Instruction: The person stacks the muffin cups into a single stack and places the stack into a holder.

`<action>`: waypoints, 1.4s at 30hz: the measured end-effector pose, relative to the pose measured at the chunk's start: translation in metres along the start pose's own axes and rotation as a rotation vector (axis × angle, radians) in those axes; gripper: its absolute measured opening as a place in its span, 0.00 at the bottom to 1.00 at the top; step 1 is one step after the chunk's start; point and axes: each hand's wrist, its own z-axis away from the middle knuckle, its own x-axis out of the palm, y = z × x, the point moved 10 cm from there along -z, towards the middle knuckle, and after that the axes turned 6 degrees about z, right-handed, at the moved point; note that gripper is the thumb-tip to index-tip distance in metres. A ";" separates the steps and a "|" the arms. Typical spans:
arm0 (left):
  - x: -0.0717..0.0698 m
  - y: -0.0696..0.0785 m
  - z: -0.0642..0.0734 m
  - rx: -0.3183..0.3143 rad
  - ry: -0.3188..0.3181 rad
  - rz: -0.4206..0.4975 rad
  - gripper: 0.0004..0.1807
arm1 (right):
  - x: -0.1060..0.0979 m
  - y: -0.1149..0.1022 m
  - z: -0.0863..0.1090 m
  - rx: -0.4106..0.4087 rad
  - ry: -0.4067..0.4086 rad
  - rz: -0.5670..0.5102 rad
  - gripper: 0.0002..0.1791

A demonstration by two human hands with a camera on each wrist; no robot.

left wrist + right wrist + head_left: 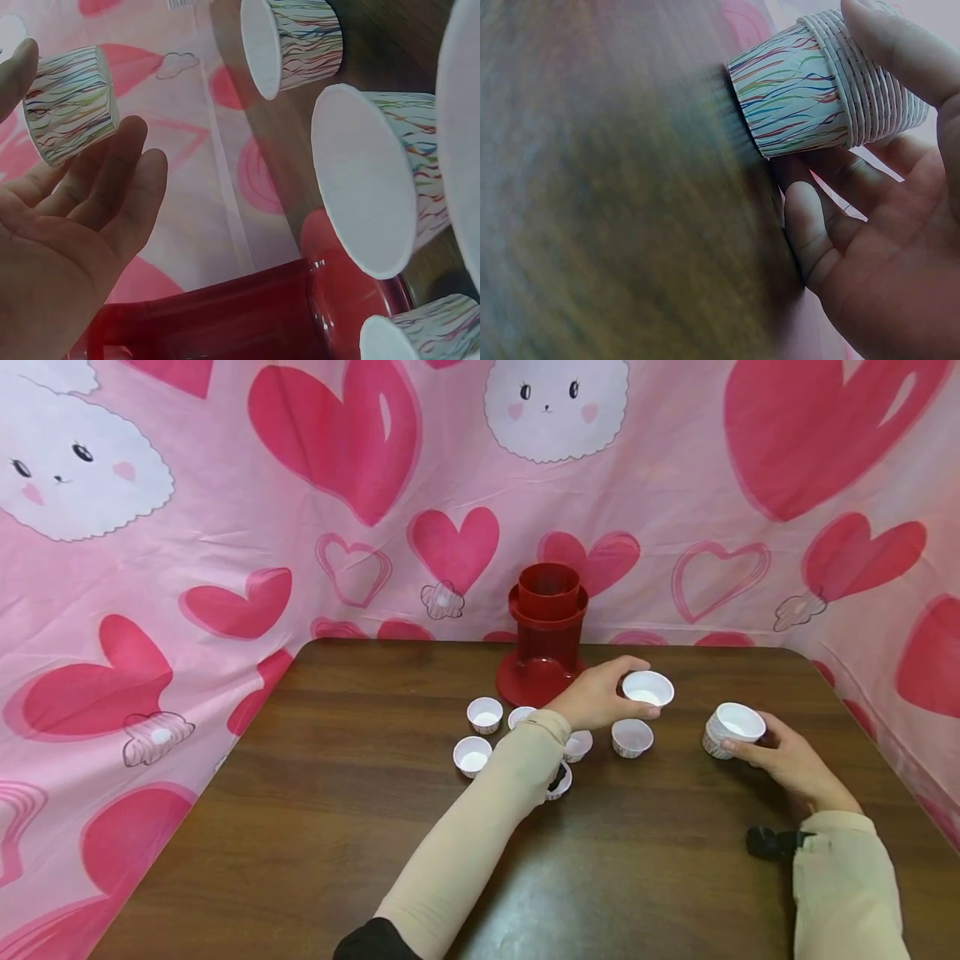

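Paper cup [648,690], single: pinched by left hand [598,695], front-right of red stand [550,642].
Cup stack [717,737]: gripped by right hand [801,766], farther right of red stand; hands apart.

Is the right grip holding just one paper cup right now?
No, the right wrist view shows the right grip holding a stack of nested cups, with many rims lined up closely.

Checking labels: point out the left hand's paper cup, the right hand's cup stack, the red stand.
Single paper cup [73,105]: left wrist view, on its patterned outer wall.
Nested paper-cup stack [810,94]: right wrist view, on the outermost cup's patterned wall.
Red round-based stand [550,643]: head view, on its upright column.
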 end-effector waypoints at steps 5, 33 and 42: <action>0.004 -0.002 -0.003 -0.018 -0.004 0.008 0.37 | 0.000 -0.002 0.000 -0.010 -0.007 0.001 0.33; 0.030 0.015 -0.027 -0.036 -0.013 -0.005 0.38 | 0.002 -0.005 0.000 0.050 -0.027 0.118 0.39; 0.049 0.026 -0.034 -0.019 -0.037 0.001 0.37 | 0.001 -0.005 0.001 0.019 -0.022 0.117 0.37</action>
